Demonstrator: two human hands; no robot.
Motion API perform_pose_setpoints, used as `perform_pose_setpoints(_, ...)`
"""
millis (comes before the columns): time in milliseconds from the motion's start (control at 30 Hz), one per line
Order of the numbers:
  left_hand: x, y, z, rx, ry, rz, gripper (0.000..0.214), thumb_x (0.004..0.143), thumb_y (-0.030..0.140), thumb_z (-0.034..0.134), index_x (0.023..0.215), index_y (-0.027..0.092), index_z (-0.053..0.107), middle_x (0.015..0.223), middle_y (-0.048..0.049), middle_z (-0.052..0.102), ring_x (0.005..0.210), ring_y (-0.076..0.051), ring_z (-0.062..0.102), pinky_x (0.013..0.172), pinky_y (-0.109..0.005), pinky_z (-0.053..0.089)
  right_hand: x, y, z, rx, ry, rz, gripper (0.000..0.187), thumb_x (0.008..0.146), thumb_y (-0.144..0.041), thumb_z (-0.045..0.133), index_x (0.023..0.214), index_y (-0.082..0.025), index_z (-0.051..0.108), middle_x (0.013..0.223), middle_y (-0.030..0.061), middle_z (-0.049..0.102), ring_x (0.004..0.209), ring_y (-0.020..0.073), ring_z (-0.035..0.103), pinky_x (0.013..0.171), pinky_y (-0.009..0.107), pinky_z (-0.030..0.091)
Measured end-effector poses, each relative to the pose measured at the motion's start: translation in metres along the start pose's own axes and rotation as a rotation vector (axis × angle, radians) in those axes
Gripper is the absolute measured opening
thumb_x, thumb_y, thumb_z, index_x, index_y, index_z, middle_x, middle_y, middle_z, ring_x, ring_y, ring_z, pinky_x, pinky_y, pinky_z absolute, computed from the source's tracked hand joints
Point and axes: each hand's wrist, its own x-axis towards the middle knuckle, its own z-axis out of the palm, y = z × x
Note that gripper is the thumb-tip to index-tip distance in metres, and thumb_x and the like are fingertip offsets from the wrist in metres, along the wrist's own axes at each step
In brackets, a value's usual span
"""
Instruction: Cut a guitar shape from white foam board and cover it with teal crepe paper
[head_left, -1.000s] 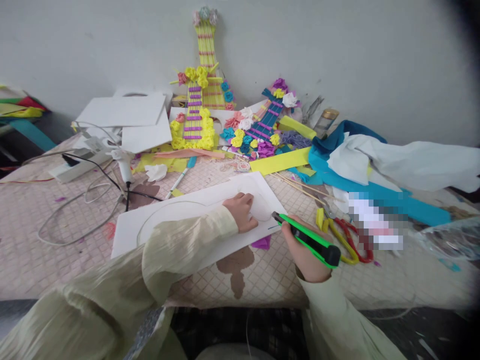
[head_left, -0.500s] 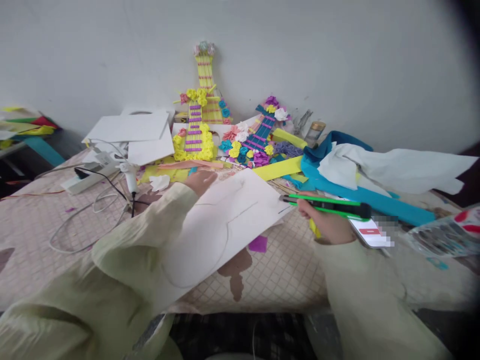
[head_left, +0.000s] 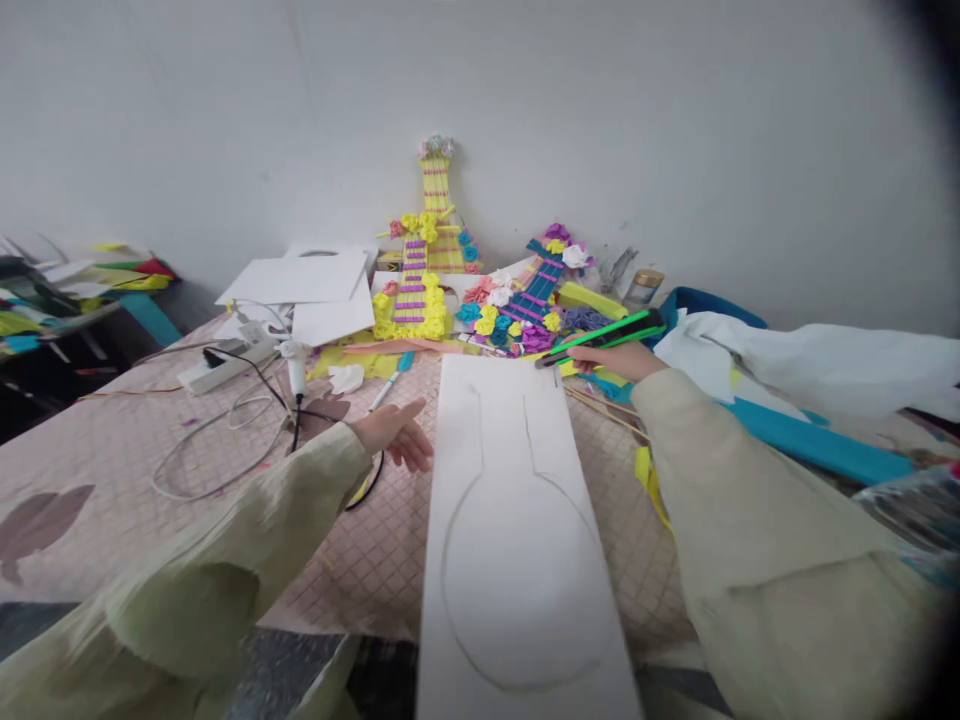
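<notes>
A long white board [head_left: 517, 520] lies lengthwise in front of me on the table, with a pencilled guitar outline drawn on it. My left hand [head_left: 394, 432] hovers just left of the board's upper part, fingers apart and holding nothing. My right hand [head_left: 616, 359] sits at the board's far right corner, closed round a green and black utility knife [head_left: 604, 337] whose tip points left toward the board's top edge.
Colourful paper guitar models [head_left: 424, 285] lean on the wall at the back. A glue gun [head_left: 296, 365], power strip [head_left: 225, 366] and looped cables lie at left. White sheets [head_left: 300, 280], blue and white fabric [head_left: 787, 370] and wooden skewers [head_left: 600, 405] crowd the back and right.
The white board was turned from lying across the table to lying lengthwise toward me. My left hand let go of it and moved left. My right hand with the knife moved further away.
</notes>
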Motion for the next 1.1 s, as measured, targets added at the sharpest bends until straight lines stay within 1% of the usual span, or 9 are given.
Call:
perform_pose_setpoints(67,-0.009,-0.004,0.006,0.109,0.043,0.008,0.071,0.077,0.064,0.018,0.057,0.011,0.061,0.056,-0.0119,0.064,0.046,-0.016,0.058,0.044,-0.024,0.037,0.004,-0.003,0.017,-0.001,-0.146,0.027,0.024,0.065,-0.037,0.064,0.056,-0.015,0.065,0.052,0.003,0.064,0.049,0.014,0.058,0.049,0.026,0.05)
perform_pose_setpoints(133,-0.01,-0.005,0.013,0.304,0.195,0.127,0.059,0.08,0.054,0.026,0.061,0.012,0.062,0.057,-0.0093,0.065,0.05,-0.015,0.059,0.05,-0.024,0.042,0.003,-0.005,0.034,-0.007,-0.269,0.05,0.026,0.065,-0.038,0.063,0.051,-0.016,0.063,0.051,0.0023,0.063,0.048,0.0129,0.057,0.049,0.024,0.048)
perform_pose_setpoints(200,-0.002,-0.001,0.022,0.52,0.313,0.328,0.044,0.081,0.043,0.033,0.075,0.014,0.065,0.074,-0.0075,0.068,0.066,-0.016,0.062,0.064,-0.026,0.046,0.001,-0.006,0.048,-0.014,-0.341,0.05,0.029,0.068,-0.038,0.06,0.05,-0.016,0.062,0.05,0.0013,0.062,0.047,0.0113,0.056,0.048,0.023,0.047)
perform_pose_setpoints(333,0.04,0.011,0.048,0.886,0.34,0.665,0.036,0.082,0.03,0.038,0.108,0.013,0.057,0.115,-0.0085,0.058,0.108,-0.018,0.051,0.092,-0.03,0.038,-0.001,-0.003,0.06,-0.029,-0.443,0.007,0.024,0.07,-0.039,0.057,0.068,-0.016,0.066,0.051,-0.0018,0.061,0.046,0.0093,0.054,0.046,0.02,0.045)
perform_pose_setpoints(500,0.088,0.014,0.069,1.059,0.347,0.705,0.039,0.081,0.027,0.038,0.115,0.011,0.05,0.124,-0.0111,0.05,0.112,-0.02,0.047,0.096,-0.032,0.035,0.004,0.003,0.061,-0.07,-0.471,-0.068,0.031,0.065,-0.044,0.062,0.088,-0.023,0.067,0.073,-0.0013,0.068,0.058,0.0119,0.059,0.053,0.022,0.048)
perform_pose_setpoints(600,0.096,0.01,0.071,1.079,0.359,0.711,0.039,0.079,0.026,0.037,0.111,0.011,0.053,0.121,-0.0111,0.052,0.109,-0.021,0.049,0.095,-0.031,0.037,0.005,0.006,0.064,-0.083,-0.426,-0.121,0.024,0.068,-0.04,0.061,0.087,-0.027,0.067,0.092,-0.002,0.068,0.085,0.0163,0.061,0.075,0.028,0.048)
perform_pose_setpoints(667,0.095,0.007,0.072,1.066,0.371,0.705,0.042,0.077,0.029,0.04,0.113,0.01,0.052,0.123,-0.0113,0.051,0.11,-0.022,0.048,0.095,-0.032,0.037,0.003,0.008,0.066,-0.093,-0.399,-0.144,0.019,0.07,-0.037,0.059,0.084,-0.028,0.068,0.096,-0.003,0.067,0.094,0.0178,0.058,0.084,0.031,0.046)
perform_pose_setpoints(800,0.092,0.004,0.074,1.039,0.39,0.69,0.049,0.073,0.034,0.043,0.115,0.01,0.05,0.124,-0.0115,0.05,0.111,-0.023,0.047,0.095,-0.033,0.037,-0.005,0.01,0.066,-0.119,-0.361,-0.156,0.015,0.07,-0.032,0.058,0.081,-0.027,0.067,0.088,-0.0023,0.069,0.089,0.0204,0.061,0.081,0.036,0.048)
perform_pose_setpoints(1100,0.087,0.008,0.078,1.017,0.394,0.657,0.051,0.071,0.032,0.044,0.117,0.008,0.048,0.126,-0.0117,0.048,0.113,-0.024,0.045,0.094,-0.035,0.038,-0.024,-0.002,0.067,-0.167,-0.27,-0.206,0.01,0.072,-0.026,0.053,0.071,-0.026,0.063,0.075,-0.0019,0.069,0.077,0.02,0.063,0.074,0.035,0.05)
